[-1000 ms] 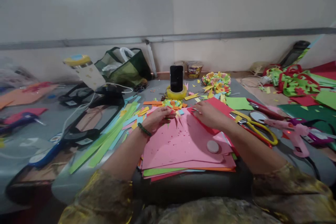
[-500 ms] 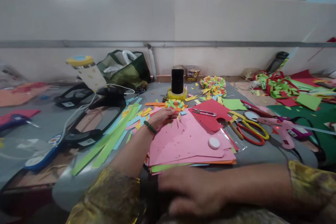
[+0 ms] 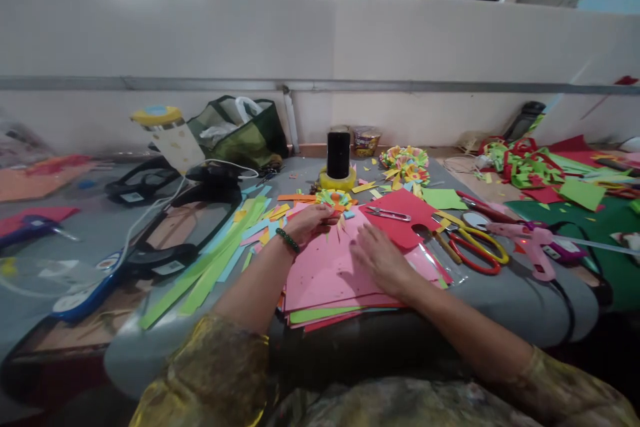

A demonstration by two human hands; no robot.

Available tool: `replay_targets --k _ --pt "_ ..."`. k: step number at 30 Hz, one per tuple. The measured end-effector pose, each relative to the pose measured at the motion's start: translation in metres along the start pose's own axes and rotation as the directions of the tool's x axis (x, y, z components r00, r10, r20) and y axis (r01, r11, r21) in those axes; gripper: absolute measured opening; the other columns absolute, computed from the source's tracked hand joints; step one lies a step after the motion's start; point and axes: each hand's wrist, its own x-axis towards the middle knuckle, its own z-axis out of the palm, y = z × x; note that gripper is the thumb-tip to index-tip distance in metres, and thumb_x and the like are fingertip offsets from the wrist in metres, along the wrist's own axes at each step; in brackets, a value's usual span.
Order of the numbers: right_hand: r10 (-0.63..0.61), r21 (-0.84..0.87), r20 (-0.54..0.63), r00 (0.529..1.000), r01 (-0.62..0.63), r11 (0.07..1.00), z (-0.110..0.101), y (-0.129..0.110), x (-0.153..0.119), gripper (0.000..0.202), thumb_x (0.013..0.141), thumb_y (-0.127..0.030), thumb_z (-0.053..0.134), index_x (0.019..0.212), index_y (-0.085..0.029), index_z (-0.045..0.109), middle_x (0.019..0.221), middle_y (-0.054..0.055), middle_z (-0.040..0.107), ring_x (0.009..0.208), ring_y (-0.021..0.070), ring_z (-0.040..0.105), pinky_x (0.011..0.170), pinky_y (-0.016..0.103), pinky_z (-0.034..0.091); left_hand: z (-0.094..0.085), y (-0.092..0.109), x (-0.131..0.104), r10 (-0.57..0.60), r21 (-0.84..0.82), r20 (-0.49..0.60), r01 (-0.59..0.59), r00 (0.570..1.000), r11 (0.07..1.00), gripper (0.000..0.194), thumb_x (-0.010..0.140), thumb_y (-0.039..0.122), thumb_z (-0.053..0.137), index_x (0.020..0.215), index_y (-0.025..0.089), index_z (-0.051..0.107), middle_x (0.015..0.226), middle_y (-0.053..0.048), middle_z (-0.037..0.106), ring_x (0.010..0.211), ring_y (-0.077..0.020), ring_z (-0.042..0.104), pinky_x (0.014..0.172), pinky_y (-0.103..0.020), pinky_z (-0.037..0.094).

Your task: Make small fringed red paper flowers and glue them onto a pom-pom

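My left hand (image 3: 315,221), with a green bead bracelet on its wrist, is closed at the far edge of the pink paper stack (image 3: 315,273). Its fingers hold the near side of a small multicoloured paper flower (image 3: 335,198); they partly cover their grip. Thin pointed paper scraps lie below the fingertips. My right hand (image 3: 383,257) rests over the right part of the pink sheets, palm down, fingers stretched forward and holding nothing. Past it, small thread snips (image 3: 387,214) lie on a red sheet (image 3: 410,210).
A phone (image 3: 339,155) stands in a yellow tape roll (image 3: 337,180) ahead. To the right are red- and yellow-handled scissors (image 3: 477,260) and a pink glue gun (image 3: 537,243). Green paper strips (image 3: 210,260), a tumbler (image 3: 173,143) and a mesh bag (image 3: 245,137) are at left.
My right hand has moved forward from the table's near edge onto the pink sheets, covering the white disc that showed there. My left hand has stayed at the flower.
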Motion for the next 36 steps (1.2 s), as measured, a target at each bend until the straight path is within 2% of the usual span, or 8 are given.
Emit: replay_targets --k 3,5,9,15,22,25,29,36 --pt "-0.161 0.052 0.152 0.975 0.155 0.987 0.009 -0.011 -0.007 0.025 0.091 -0.044 0.055 0.1 -0.024 0.069 0.104 0.002 0.071 0.098 0.016 0.065 0.087 0.023 0.05 0.002 0.002 -0.003 -0.036 -0.003 -0.035 0.035 0.999 0.999 0.014 0.075 0.023 0.074 0.069 0.014 0.064 0.075 -0.004 0.067 0.066 -0.0097 0.06 0.059 -0.02 0.043" --pt "-0.514 0.256 0.361 0.778 0.447 0.857 0.013 -0.019 -0.011 0.022 0.093 -0.039 0.054 0.095 -0.023 0.069 0.1 0.0 0.072 0.096 0.0113 0.065 0.083 0.015 0.048 0.004 0.004 -0.006 -0.037 0.005 -0.045 0.038 0.998 0.999 0.015 0.074 0.025 0.075 0.072 0.014 0.065 0.077 -0.004 0.068 0.067 -0.0102 0.06 0.06 -0.02 0.044" --pt "-0.087 -0.145 0.307 0.948 0.137 0.98 -0.004 -0.009 -0.007 0.026 0.093 -0.027 0.055 0.111 -0.013 0.065 0.115 0.014 0.068 0.105 0.0211 0.061 0.09 0.03 0.049 0.006 0.007 -0.009 -0.033 0.033 -0.058 0.035 0.998 0.999 0.016 0.075 0.026 0.074 0.07 0.015 0.063 0.078 -0.005 0.068 0.069 -0.011 0.061 0.06 -0.02 0.045" --pt "0.436 -0.511 0.163 0.885 -0.303 0.805 -0.039 0.034 -0.024 0.044 0.079 -0.043 0.071 0.108 -0.011 0.067 0.109 0.019 0.065 0.103 0.0328 0.059 0.084 0.043 0.05 0.01 0.011 -0.014 -0.018 0.107 -0.02 0.02 1.0 0.994 0.031 0.06 0.033 0.084 0.072 0.016 0.061 0.078 -0.002 0.064 0.068 -0.0117 0.058 0.06 -0.021 0.046" --pt "0.314 -0.273 -0.089 0.945 -0.327 0.905 -0.047 0.061 -0.057 0.029 0.079 -0.02 0.071 0.107 -0.017 0.067 0.103 0.01 0.07 0.099 0.0233 0.062 0.084 0.035 0.05 0.015 0.015 -0.019 0.05 0.323 0.012 -0.051 0.999 0.945 0.05 0.048 0.058 0.083 0.065 0.017 0.059 0.068 0.001 0.057 0.057 -0.0102 0.048 0.057 -0.024 0.044" --pt "0.377 -0.186 -0.299 0.877 -0.441 0.878 -0.078 0.078 -0.058 0.031 0.079 -0.018 0.068 0.11 -0.018 0.064 0.106 0.009 0.07 0.098 0.0215 0.064 0.084 0.034 0.051 0.017 0.016 -0.021 0.088 0.358 0.026 -0.092 0.996 0.929 0.054 0.047 0.064 0.08 0.064 0.018 0.059 0.07 -0.001 0.06 0.058 -0.012 0.049 0.057 -0.026 0.044" --pt "0.622 -0.202 -0.352 0.7 -0.705 0.68 -0.127 0.114 -0.038 0.032 0.083 -0.013 0.06 0.115 -0.015 0.064 0.112 0.012 0.069 0.103 0.0217 0.065 0.087 0.032 0.049 0.021 0.018 -0.026 0.118 0.367 0.029 -0.12 0.993 0.923 0.054 0.05 0.066 0.077 0.067 0.018 0.061 0.069 -0.001 0.059 0.058 -0.0135 0.05 0.057 -0.028 0.045" --pt "0.624 -0.273 -0.323 0.711 -0.702 0.658 -0.144 0.145 0.002 0.021 0.074 -0.008 0.068 0.094 -0.012 0.071 0.1 0.017 0.072 0.103 0.0311 0.066 0.087 0.038 0.049 0.028 0.021 -0.035 0.326 0.25 -0.076 -0.298 0.942 0.921 0.05 0.053 0.064 0.077 0.059 0.019 0.055 0.055 0.005 0.047 0.053 -0.0096 0.042 0.052 -0.023 0.037"
